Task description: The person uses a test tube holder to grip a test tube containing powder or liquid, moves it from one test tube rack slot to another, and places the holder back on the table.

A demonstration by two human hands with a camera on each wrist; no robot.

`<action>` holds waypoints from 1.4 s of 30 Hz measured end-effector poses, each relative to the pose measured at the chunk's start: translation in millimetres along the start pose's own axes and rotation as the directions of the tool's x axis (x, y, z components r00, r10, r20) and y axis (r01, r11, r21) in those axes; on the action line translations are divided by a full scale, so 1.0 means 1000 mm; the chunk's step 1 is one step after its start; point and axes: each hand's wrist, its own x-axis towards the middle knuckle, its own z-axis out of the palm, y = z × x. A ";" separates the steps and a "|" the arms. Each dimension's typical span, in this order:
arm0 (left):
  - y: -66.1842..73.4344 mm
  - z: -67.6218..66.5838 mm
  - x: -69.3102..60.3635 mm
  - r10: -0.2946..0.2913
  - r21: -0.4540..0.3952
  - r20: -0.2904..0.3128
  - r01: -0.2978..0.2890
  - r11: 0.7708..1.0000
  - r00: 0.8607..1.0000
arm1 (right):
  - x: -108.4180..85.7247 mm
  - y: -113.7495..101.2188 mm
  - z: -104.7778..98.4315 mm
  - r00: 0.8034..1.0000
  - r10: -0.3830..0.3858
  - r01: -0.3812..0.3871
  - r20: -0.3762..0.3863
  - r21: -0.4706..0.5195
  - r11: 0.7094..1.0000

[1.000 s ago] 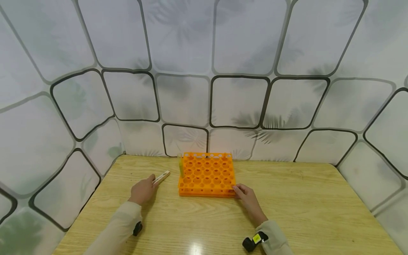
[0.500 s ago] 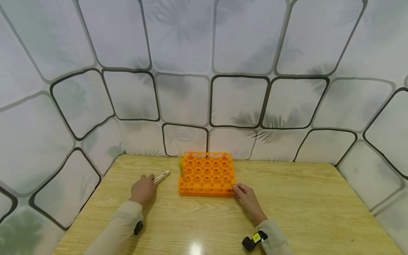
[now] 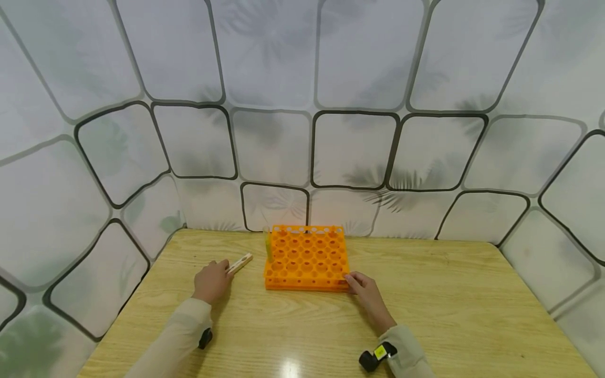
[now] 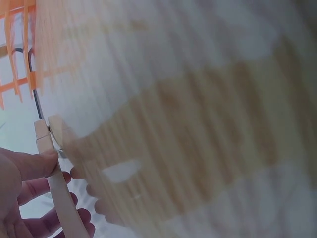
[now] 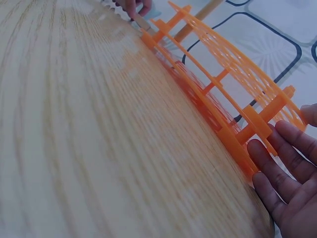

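My left hand holds a wooden test tube clamp low over the table, left of the rack. In the left wrist view the thumb lies on the clamp, with curled fingers on its other side. An orange test tube rack stands at the middle of the table. At its left end a test tube with yellow-green liquid stands upright. My right hand holds the rack's front right corner. The right wrist view has its fingers against the rack's end and the thumb by the top plate.
The wooden table stretches out on both sides of the rack. Behind it a pale wall covering with dark outlines meets the table's back edge.
Across the last second the left hand shifts very slightly around the clamp. The rack, the test tube and the right hand stay where they were.
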 end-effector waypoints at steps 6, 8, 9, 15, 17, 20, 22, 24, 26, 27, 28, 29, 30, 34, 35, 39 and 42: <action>0.001 -0.001 0.000 0.004 0.004 -0.022 -0.004 1.000 1.000 | 0.001 0.000 0.000 1.000 -0.010 0.010 0.000 -0.002 1.000; 0.001 -0.001 0.000 0.000 0.006 -0.016 0.000 1.000 1.000 | 0.001 0.001 0.000 1.000 -0.009 0.009 0.003 -0.001 1.000; 0.001 -0.002 0.000 -0.001 0.006 -0.014 0.002 1.000 1.000 | 0.001 0.001 0.000 1.000 -0.010 0.010 0.004 -0.002 1.000; 0.001 -0.003 0.000 -0.009 0.011 -0.005 0.009 1.000 1.000 | 0.001 0.001 0.000 1.000 0.001 -0.001 0.007 0.008 1.000; 0.001 -0.003 0.000 -0.005 0.016 -0.007 0.005 1.000 1.000 | 0.000 0.000 0.000 1.000 0.004 -0.004 0.004 0.004 1.000; 0.002 -0.003 0.000 0.001 0.019 -0.013 -0.001 1.000 1.000 | 0.000 -0.003 0.001 1.000 0.006 -0.006 -0.003 -0.005 1.000; 0.002 -0.004 -0.001 0.006 0.016 -0.017 -0.006 1.000 1.000 | 0.000 -0.003 0.000 1.000 -0.001 0.001 -0.003 -0.023 1.000; 0.003 -0.005 -0.002 0.007 0.011 -0.015 -0.007 1.000 1.000 | -0.001 -0.003 0.001 1.000 -0.001 0.001 -0.002 -0.023 1.000; 0.004 -0.007 -0.002 0.010 0.009 -0.014 -0.010 1.000 1.000 | -0.001 -0.003 0.000 1.000 -0.004 0.004 0.001 -0.029 1.000; 0.004 -0.007 -0.003 0.013 0.007 -0.014 -0.013 1.000 1.000 | -0.001 -0.003 0.000 1.000 -0.003 0.003 0.002 -0.026 1.000; 0.004 -0.007 -0.003 0.015 0.006 -0.014 -0.015 1.000 1.000 | -0.001 -0.003 0.001 1.000 -0.001 0.001 0.000 -0.022 1.000; 0.004 -0.007 -0.003 0.018 0.004 -0.012 -0.018 1.000 1.000 | -0.001 -0.003 0.001 1.000 0.003 -0.003 0.000 -0.020 1.000; 0.004 -0.007 -0.003 0.021 0.003 -0.012 -0.021 1.000 1.000 | -0.001 -0.003 0.001 1.000 0.004 -0.004 -0.001 -0.022 1.000; 0.002 -0.005 -0.002 0.028 0.001 -0.003 -0.028 1.000 1.000 | 0.001 -0.001 0.002 1.000 0.006 -0.006 -0.006 -0.015 1.000; 0.002 -0.004 -0.001 0.027 0.001 0.001 -0.027 1.000 1.000 | 0.001 -0.001 0.002 1.000 0.006 -0.006 -0.007 -0.010 1.000; 0.001 -0.004 -0.001 0.024 0.001 0.020 -0.024 1.000 1.000 | 0.001 0.000 0.001 1.000 0.005 -0.005 -0.009 0.003 1.000; 0.002 -0.005 -0.001 0.022 0.001 0.034 -0.022 1.000 0.999 | 0.001 -0.001 0.001 1.000 0.004 -0.004 -0.009 0.010 1.000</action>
